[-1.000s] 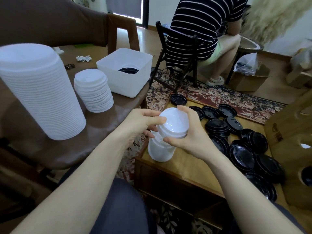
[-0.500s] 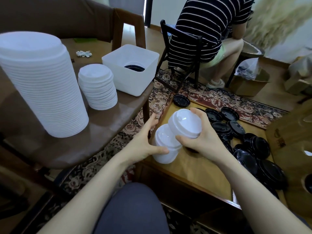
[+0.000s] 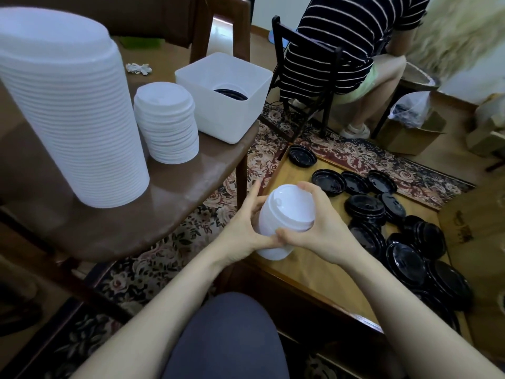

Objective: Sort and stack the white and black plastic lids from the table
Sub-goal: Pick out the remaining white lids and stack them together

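A short stack of white lids stands tilted at the near left corner of the low wooden table. My left hand holds the stack's left side and my right hand wraps over its top and right side. Several loose black lids lie spread over the table to the right. On the brown side table at the left stand a tall stack of white lids and a smaller white stack.
A white square tub with black lids inside sits at the side table's far corner. A person in a striped shirt sits on a black chair beyond. A cardboard box and a patterned rug lie on the floor.
My right hand has brought the lifted white lids down onto the lower stack, joining them. My left hand has closed round the stack's side. The view has dipped and come closer.
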`<action>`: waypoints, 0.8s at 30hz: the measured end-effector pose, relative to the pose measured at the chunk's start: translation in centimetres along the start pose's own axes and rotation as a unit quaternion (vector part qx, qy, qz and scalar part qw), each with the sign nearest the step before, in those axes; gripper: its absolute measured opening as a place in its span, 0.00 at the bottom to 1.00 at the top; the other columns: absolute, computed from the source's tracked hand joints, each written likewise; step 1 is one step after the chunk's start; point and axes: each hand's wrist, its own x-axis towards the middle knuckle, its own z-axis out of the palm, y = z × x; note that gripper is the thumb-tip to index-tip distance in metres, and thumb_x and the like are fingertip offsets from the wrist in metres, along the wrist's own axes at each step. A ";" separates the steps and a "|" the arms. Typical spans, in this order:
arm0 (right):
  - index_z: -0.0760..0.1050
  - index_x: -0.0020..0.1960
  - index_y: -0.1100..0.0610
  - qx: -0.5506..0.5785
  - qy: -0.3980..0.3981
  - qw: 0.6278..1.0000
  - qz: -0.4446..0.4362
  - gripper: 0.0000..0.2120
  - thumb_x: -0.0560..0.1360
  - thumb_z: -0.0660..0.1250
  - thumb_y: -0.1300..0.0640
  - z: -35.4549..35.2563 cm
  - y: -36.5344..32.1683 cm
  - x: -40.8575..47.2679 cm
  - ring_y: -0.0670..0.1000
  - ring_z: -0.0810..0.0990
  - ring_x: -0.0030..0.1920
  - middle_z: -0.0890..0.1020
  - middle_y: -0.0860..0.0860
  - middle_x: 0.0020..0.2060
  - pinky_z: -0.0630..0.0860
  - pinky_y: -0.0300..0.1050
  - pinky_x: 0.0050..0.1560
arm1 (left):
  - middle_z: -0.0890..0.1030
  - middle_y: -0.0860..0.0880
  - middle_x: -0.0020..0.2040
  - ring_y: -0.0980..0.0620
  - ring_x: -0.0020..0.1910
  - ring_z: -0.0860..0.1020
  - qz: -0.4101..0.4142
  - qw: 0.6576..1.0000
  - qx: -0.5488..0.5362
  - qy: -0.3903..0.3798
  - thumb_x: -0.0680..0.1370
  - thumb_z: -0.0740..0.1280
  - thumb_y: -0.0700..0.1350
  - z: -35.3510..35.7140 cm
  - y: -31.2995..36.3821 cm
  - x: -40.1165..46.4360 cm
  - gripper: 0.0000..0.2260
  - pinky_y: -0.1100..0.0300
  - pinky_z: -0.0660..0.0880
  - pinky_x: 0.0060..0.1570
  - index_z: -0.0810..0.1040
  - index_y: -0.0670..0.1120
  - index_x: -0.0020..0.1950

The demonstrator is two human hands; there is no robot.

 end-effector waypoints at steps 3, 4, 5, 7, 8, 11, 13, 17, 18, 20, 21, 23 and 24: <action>0.58 0.73 0.48 -0.018 0.001 1.000 0.003 0.47 0.58 0.74 0.42 0.4 -0.3 0.0 0.44 0.66 0.64 0.65 0.43 0.65 0.69 0.43 0.59 | 0.71 0.66 0.68 0.68 0.69 0.69 0.005 1.000 0.002 -0.002 0.68 0.80 0.42 -0.1 -0.1 0.1 0.55 0.72 0.67 0.64 0.43 0.56 0.81; 0.58 0.73 0.48 -0.021 0.005 1.000 0.007 0.47 0.58 0.74 0.41 0.5 -0.4 -0.1 0.44 0.67 0.64 0.65 0.43 0.64 0.69 0.43 0.57 | 0.71 0.65 0.68 0.68 0.68 0.70 0.006 1.000 0.002 -0.002 0.68 0.80 0.42 -0.1 -0.2 0.1 0.55 0.73 0.67 0.64 0.43 0.56 0.81; 0.58 0.73 0.48 -0.025 0.007 1.000 0.012 0.47 0.58 0.74 0.41 0.6 -0.5 -0.1 0.44 0.67 0.63 0.65 0.43 0.64 0.69 0.43 0.56 | 0.71 0.64 0.68 0.68 0.68 0.70 0.007 1.000 0.002 -0.002 0.68 0.80 0.43 -0.1 -0.2 0.2 0.56 0.73 0.67 0.63 0.43 0.55 0.81; 0.57 0.72 0.48 -0.036 0.011 0.999 0.021 0.47 0.60 0.78 0.43 0.7 -0.6 -0.3 0.46 0.68 0.62 0.64 0.43 0.64 0.71 0.45 0.55 | 0.72 0.63 0.68 0.68 0.68 0.71 0.011 1.000 0.003 -0.002 0.67 0.80 0.43 -0.1 -0.2 0.2 0.56 0.73 0.68 0.63 0.43 0.55 0.81; 0.57 0.71 0.48 -0.041 0.012 0.999 0.028 0.46 0.62 0.80 0.45 0.7 -0.6 -0.3 0.47 0.68 0.61 0.64 0.44 0.64 0.72 0.47 0.56 | 0.72 0.63 0.68 0.68 0.67 0.71 0.012 1.000 0.002 -0.002 0.68 0.80 0.42 -0.1 -0.3 0.3 0.56 0.73 0.68 0.63 0.43 0.55 0.81; 0.57 0.70 0.50 -0.073 0.011 0.997 0.037 0.43 0.65 0.79 0.47 0.7 -1.0 -0.3 0.50 0.70 0.59 0.65 0.47 0.63 0.74 0.52 0.55 | 0.72 0.61 0.67 0.68 0.66 0.72 0.014 1.000 -0.001 -0.002 0.68 0.80 0.39 -0.2 -0.4 0.4 0.55 0.72 0.69 0.62 0.43 0.54 0.81; 0.57 0.69 0.51 -0.082 -0.001 0.996 0.029 0.42 0.65 0.79 0.48 0.4 -1.1 -0.1 0.51 0.71 0.58 0.65 0.48 0.62 0.75 0.53 0.55 | 0.73 0.62 0.67 0.67 0.66 0.72 0.014 1.000 0.004 -0.004 0.68 0.80 0.41 -0.2 -0.4 0.4 0.56 0.70 0.69 0.63 0.42 0.56 0.81; 0.58 0.68 0.48 -0.055 -0.082 0.995 -0.005 0.42 0.64 0.80 0.46 -1.1 -0.8 0.8 0.47 0.70 0.61 0.66 0.46 0.63 0.73 0.47 0.58 | 0.73 0.63 0.66 0.66 0.67 0.71 0.008 1.000 0.016 -0.002 0.67 0.81 0.40 -0.5 -0.4 0.6 0.57 0.67 0.68 0.67 0.43 0.57 0.81; 0.58 0.68 0.48 -0.056 -0.103 0.993 -0.013 0.43 0.62 0.79 0.45 -1.5 -0.7 1.1 0.46 0.70 0.61 0.66 0.45 0.64 0.72 0.43 0.57 | 0.73 0.63 0.67 0.65 0.68 0.71 0.007 1.000 0.019 -0.003 0.67 0.82 0.40 -0.5 -0.4 0.7 0.58 0.64 0.68 0.69 0.43 0.56 0.81; 0.58 0.68 0.46 -0.056 -0.136 0.989 -0.023 0.42 0.62 0.79 0.47 -2.1 -0.6 1.6 0.43 0.71 0.59 0.67 0.44 0.64 0.70 0.37 0.52 | 0.73 0.63 0.66 0.64 0.68 0.71 0.007 1.000 0.025 -0.005 0.66 0.82 0.39 -0.5 -0.3 0.7 0.59 0.61 0.67 0.71 0.43 0.56 0.81; 0.59 0.68 0.46 -0.057 -0.148 0.987 -0.029 0.41 0.64 0.80 0.50 -2.4 -0.7 1.7 0.42 0.71 0.59 0.67 0.44 0.63 0.69 0.35 0.50 | 0.73 0.63 0.66 0.64 0.68 0.71 0.007 1.000 0.027 -0.005 0.66 0.82 0.39 -0.6 -0.4 0.8 0.59 0.61 0.67 0.71 0.43 0.57 0.81; 0.59 0.68 0.46 -0.065 -0.154 0.985 -0.044 0.40 0.65 0.80 0.54 -2.6 -0.6 1.9 0.43 0.71 0.60 0.67 0.43 0.63 0.69 0.34 0.51 | 0.72 0.62 0.67 0.64 0.68 0.71 0.008 1.000 0.030 -0.004 0.66 0.82 0.39 -0.5 -0.4 0.7 0.58 0.62 0.67 0.70 0.43 0.58 0.80; 0.59 0.67 0.45 -0.069 -0.150 0.985 -0.043 0.40 0.64 0.80 0.51 -2.5 -0.6 1.9 0.44 0.71 0.61 0.67 0.43 0.62 0.69 0.35 0.51 | 0.72 0.62 0.67 0.64 0.68 0.71 0.008 1.000 0.029 -0.004 0.66 0.82 0.39 -0.5 -0.4 0.7 0.58 0.64 0.68 0.69 0.43 0.59 0.80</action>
